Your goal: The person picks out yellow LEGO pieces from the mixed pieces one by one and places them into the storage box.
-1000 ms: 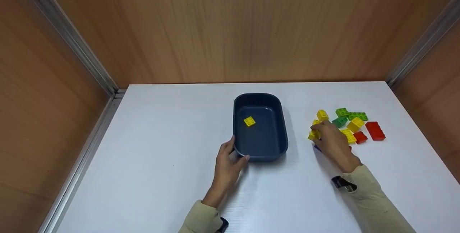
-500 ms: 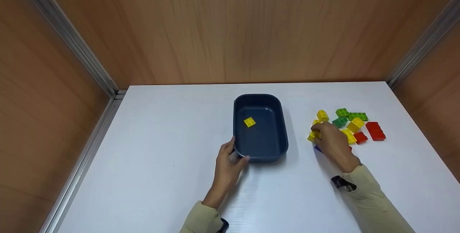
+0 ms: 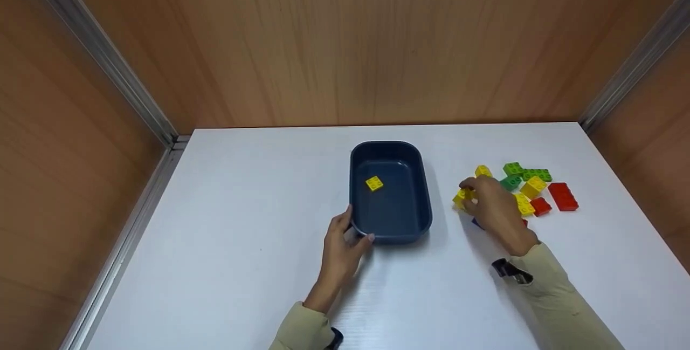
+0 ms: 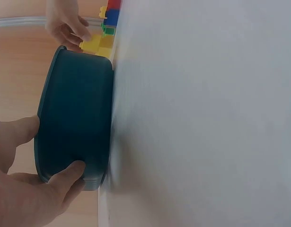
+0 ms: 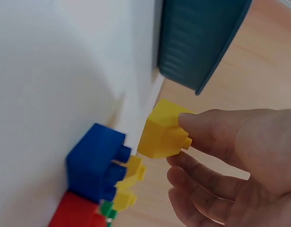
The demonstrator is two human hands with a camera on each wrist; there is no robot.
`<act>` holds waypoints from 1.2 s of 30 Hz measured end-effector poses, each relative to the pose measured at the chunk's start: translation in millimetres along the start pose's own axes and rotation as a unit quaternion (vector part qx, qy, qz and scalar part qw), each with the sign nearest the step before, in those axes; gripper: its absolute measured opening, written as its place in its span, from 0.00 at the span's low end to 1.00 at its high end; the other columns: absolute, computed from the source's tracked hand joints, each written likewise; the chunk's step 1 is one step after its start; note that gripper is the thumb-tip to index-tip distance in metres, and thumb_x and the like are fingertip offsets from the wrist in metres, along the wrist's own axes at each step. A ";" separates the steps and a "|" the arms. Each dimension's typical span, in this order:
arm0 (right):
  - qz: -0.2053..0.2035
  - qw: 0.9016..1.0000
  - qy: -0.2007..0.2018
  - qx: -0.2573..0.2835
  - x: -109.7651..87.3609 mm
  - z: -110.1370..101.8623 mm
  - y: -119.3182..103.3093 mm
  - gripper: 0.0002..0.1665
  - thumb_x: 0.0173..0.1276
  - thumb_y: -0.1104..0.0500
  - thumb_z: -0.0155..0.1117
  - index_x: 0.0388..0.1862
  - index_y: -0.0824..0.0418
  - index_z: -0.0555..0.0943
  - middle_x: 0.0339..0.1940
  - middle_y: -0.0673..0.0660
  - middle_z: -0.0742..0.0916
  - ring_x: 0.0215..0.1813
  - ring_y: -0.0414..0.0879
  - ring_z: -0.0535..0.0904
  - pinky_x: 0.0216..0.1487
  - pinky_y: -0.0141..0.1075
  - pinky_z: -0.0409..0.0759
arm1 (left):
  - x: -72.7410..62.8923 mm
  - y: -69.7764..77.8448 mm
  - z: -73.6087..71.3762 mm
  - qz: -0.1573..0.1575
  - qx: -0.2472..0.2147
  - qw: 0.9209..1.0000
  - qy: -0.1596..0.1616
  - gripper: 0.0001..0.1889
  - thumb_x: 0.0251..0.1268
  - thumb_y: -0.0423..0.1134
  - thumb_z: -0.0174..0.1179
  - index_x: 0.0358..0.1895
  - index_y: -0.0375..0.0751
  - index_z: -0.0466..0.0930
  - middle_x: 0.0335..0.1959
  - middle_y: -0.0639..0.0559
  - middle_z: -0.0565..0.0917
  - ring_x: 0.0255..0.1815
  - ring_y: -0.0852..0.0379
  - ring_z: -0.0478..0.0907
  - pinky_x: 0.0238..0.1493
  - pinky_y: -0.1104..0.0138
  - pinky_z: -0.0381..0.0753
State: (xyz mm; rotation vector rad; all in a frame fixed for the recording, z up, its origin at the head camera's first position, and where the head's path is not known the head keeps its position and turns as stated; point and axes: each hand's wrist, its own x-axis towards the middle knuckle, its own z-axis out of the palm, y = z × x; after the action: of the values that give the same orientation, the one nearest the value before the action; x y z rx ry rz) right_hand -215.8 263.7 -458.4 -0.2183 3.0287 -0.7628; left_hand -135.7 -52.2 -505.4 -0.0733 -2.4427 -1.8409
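Note:
My left hand grips the near left corner of a dark blue plastic tub, thumb and fingers spread around its rim and wall. One yellow toy building brick lies on the tub floor. To the right of the tub, my right hand pinches another yellow building brick between thumb and fingertips, at the left side of a brick pile. In the right wrist view this brick's studs face the palm, and a blue brick stands close by.
Around the right hand lie several bricks, among them a large red brick, a small red brick, a green brick and a yellow brick. The white table meets a wooden wall at the back.
My right hand has shifted slightly left with the yellow brick, away from the pile. My left hand and the tub have stayed in place.

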 end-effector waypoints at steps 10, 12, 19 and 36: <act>-0.029 0.999 0.034 -0.013 3.9 -5.9 -20.9 0.18 0.69 0.70 0.72 0.57 0.71 0.85 0.52 0.69 0.86 0.52 0.62 0.81 0.59 0.58 0.85 | 0.8 1.2 -0.2 0.002 -0.010 1.000 -0.005 0.41 0.71 0.29 0.69 0.81 0.24 0.56 0.72 0.32 0.70 0.77 0.35 0.69 0.77 0.46 0.69; -0.037 0.998 0.042 -0.017 4.7 -6.0 -24.3 0.18 0.69 0.69 0.73 0.57 0.70 0.85 0.51 0.68 0.86 0.51 0.61 0.81 0.57 0.57 0.85 | 0.7 1.3 -0.1 0.005 -0.012 1.000 -0.004 0.41 0.71 0.29 0.69 0.81 0.24 0.56 0.71 0.31 0.70 0.77 0.34 0.69 0.77 0.45 0.69; -0.061 0.996 0.057 -0.023 7.4 -6.2 -35.4 0.17 0.69 0.68 0.73 0.56 0.69 0.86 0.50 0.66 0.87 0.51 0.62 0.83 0.56 0.58 0.86 | 0.0 1.8 -0.2 -0.004 -0.003 1.000 0.001 0.41 0.70 0.29 0.70 0.81 0.25 0.57 0.72 0.32 0.70 0.77 0.35 0.69 0.77 0.46 0.69; -0.082 0.994 0.065 -0.030 15.2 -3.0 -56.4 0.17 0.67 0.67 0.76 0.55 0.67 0.88 0.48 0.64 0.88 0.50 0.60 0.83 0.56 0.55 0.86 | -0.3 0.9 -0.9 -0.003 0.003 1.000 0.002 0.41 0.70 0.31 0.70 0.81 0.26 0.58 0.72 0.33 0.71 0.77 0.36 0.69 0.77 0.46 0.69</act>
State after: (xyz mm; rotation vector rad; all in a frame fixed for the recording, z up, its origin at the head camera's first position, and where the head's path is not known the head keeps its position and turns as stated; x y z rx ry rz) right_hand -223.5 213.9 -428.8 -0.4416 3.1917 -0.7217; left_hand -135.3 -52.8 -504.3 -0.0608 -2.4479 -1.8354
